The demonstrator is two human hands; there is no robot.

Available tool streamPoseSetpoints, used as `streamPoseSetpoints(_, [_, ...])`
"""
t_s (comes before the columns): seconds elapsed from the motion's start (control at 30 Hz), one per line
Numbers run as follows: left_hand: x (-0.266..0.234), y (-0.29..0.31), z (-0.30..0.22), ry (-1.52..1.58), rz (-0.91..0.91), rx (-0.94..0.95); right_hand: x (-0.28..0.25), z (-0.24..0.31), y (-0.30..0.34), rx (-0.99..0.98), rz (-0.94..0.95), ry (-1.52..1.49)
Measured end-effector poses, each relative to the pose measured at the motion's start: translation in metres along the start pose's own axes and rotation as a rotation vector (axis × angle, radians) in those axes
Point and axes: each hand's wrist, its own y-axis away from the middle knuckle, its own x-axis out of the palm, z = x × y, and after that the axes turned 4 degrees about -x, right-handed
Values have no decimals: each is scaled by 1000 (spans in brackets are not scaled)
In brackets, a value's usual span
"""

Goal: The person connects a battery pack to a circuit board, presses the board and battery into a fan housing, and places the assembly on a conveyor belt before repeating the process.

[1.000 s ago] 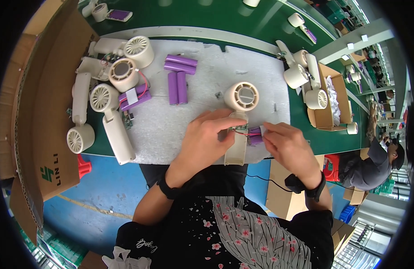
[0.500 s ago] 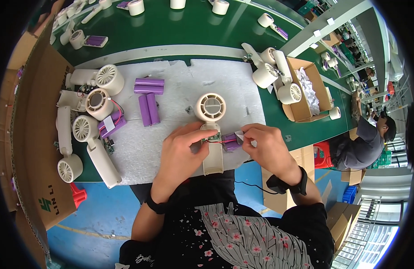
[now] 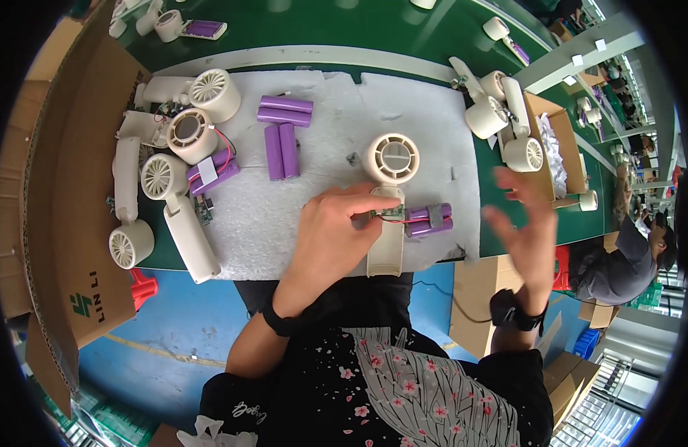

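Observation:
A cream handheld fan point(image 3: 393, 158) lies on the mat in front of me, its handle point(image 3: 386, 257) uncovered. My left hand point(image 3: 333, 227) rests over the handle, thumb and index finger closed on a small green circuit board point(image 3: 390, 211). Red and black wires run from the board to a purple battery pack point(image 3: 429, 230), which lies just right of the handle with a grey patch point(image 3: 435, 216) across it. My right hand point(image 3: 526, 227), somewhat blurred, is raised beyond the mat's right edge with fingers apart and nothing visible in it.
Loose purple battery cells point(image 3: 283, 152) lie on the white foam mat point(image 3: 329, 112). Fan parts point(image 3: 165, 176) crowd the left side beside a tall cardboard box point(image 3: 90, 223). More fans point(image 3: 487, 118) and a carton of white pieces point(image 3: 554, 160) stand right. A co-worker point(image 3: 631, 261) sits far right.
My right hand has let go at the battery pack and swung away to the right, opening; the grey patch now shows. My left hand stays on the board. The whole view has shifted.

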Motion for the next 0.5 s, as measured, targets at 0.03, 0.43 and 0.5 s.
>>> streamPoseSetpoints(0.03, [0, 1, 2, -11, 4, -9, 17, 17, 0, -178, 119, -69])
streamPoseSetpoints(0.43, [-5, 0, -1, -70, 9, 17, 48, 3, -15, -136, 712, -574])
streamPoseSetpoints(0.5, [-6, 0, -2, -69, 26, 26, 47, 4, -6, 154, 804, -879])
